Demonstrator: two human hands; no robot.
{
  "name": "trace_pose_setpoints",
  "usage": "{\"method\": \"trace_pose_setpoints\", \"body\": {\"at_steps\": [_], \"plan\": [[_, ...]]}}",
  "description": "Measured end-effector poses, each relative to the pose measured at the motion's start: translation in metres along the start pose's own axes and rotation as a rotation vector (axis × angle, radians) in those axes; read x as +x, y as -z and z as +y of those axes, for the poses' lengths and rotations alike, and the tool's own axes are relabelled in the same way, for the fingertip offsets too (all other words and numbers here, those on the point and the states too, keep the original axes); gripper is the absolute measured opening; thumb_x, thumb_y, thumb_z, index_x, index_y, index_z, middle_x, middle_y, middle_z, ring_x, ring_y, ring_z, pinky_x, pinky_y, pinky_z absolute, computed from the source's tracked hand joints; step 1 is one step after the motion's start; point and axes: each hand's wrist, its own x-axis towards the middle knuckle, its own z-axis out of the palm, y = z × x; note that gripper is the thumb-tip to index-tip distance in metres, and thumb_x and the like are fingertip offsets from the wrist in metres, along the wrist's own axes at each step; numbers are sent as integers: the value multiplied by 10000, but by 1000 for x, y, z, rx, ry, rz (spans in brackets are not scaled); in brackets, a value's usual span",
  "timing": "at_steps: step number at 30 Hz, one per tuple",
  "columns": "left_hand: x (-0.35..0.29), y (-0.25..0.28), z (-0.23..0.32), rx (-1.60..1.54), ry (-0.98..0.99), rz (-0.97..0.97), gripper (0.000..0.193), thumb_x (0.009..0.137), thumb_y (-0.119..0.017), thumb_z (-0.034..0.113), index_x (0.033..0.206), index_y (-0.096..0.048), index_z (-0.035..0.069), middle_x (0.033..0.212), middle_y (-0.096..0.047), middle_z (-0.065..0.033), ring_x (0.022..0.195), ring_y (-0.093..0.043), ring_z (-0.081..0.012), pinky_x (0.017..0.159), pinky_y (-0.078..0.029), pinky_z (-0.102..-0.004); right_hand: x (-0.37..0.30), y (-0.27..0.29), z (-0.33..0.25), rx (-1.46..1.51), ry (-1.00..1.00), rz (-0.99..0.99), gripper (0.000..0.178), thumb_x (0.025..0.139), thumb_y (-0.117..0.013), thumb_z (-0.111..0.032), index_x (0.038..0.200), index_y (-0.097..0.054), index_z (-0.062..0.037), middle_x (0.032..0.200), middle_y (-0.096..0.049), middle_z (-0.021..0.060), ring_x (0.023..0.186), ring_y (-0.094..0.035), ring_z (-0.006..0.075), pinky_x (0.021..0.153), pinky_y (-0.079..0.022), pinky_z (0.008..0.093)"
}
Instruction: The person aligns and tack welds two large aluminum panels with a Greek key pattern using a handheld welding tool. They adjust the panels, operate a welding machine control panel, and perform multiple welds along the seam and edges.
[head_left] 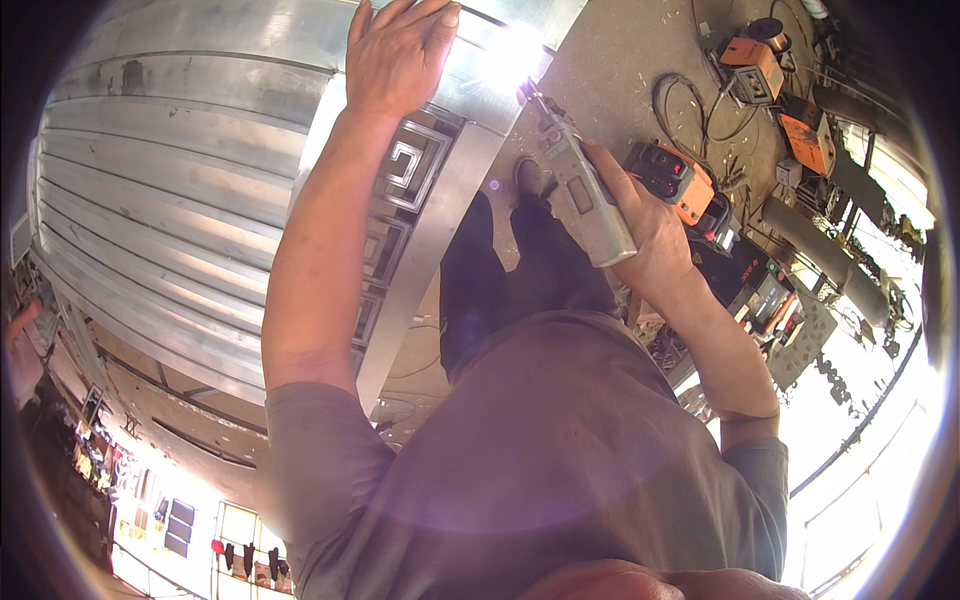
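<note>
My right hand [655,230] is closed round a grey hand-held welding gun [590,195], its narrow tip pointing up and left. Right at that tip a white-violet glare [510,62] hides the spot on the metal. Close by on the left, my left hand [400,60] lies stretched out on the silvery metal panel [310,40], fingertips near the upper picture edge and holding nothing. Below this hand the panel's edge carries square spiral metal ornaments [408,165] beside a flat frame bar [430,250]. Long parallel ribs cover the panel's left part.
To my right on the floor stand an orange-black machine [685,185], a wire feeder [752,68] with a spool, and another orange machine [808,135]. A coiled black cable [690,110] lies between them. At the far left edge, part of another person's arm [22,320] shows.
</note>
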Motion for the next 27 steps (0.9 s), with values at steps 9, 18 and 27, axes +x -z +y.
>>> {"method": "trace_pose_setpoints", "body": {"at_steps": [9, 18, 27], "plan": [[8, 13, 6, -79, 4, -20, 133, 978, -604, 103, 1045, -710, 59, 971, -702, -127, 979, -683, -311, 885, -525, -479, -2, 0, 3, 1, -27, -14, 825, 923, -750, -201, 1666, -394, -176, 1057, -737, 222, 925, -761, 424, 783, -625, 514], [6, 15, 9, 33, -79, 227, 253, 986, -655, 110, 1218, -709, 24, 1143, -757, -115, 1112, -705, -294, 989, -514, -517, -3, 3, 3, -6, -36, -21, 832, 916, -765, -211, 1660, -395, -164, 1045, -741, 219, 922, -764, 415, 795, -626, 513], [2, 6, 4, -35, -104, 256, 281, 1017, -589, 172, 1227, -713, 34, 1104, -743, -141, 1092, -695, -332, 967, -522, -517, -6, 7, 4, 20, -48, -35, 854, 903, -768, -188, 1666, -384, -175, 1069, -735, 222, 954, -757, 417, 828, -619, 514]]}}
